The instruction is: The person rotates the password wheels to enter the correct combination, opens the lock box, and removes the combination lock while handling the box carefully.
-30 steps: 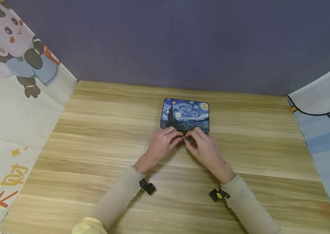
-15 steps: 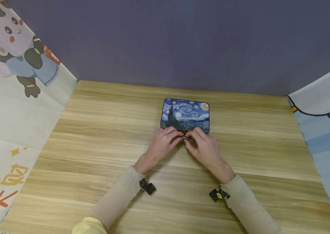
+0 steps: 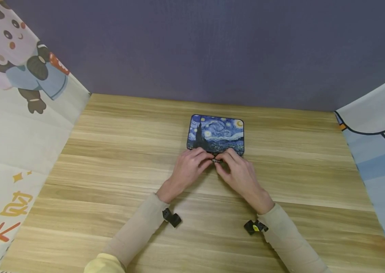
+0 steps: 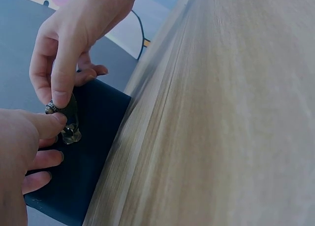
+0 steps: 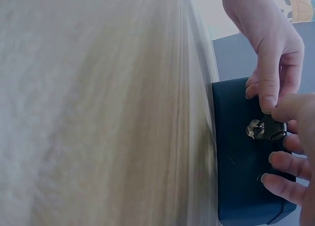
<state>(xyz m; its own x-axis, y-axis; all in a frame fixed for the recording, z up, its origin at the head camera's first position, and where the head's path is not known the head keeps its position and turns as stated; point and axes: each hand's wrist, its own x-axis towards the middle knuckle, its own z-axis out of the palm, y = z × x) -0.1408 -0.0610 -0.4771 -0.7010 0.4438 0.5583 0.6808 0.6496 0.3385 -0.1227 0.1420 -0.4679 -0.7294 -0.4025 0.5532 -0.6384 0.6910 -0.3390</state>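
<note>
A rectangular box [image 3: 217, 132] lies on the table, its lid printed with a blue swirling starry-night picture. On its dark front side is a small metal lock [image 5: 270, 130], with a rounded metal plate below it. My left hand [image 3: 188, 166] pinches the lock from the left with thumb and fingers. From the right, my right hand [image 3: 238, 172] pinches it too, the two sets of fingertips almost meeting. In the left wrist view a ridged round part of the lock [image 4: 72, 130] shows between the fingertips. The fingers hide much of the lock.
The wood-grain table [image 3: 127, 151] stretches around the box on every side. A dark blue-grey panel [image 3: 213, 53] stands behind it. Printed cloths hang at the left [image 3: 18, 125] and right [image 3: 383, 151]. Both wrists carry black camera mounts.
</note>
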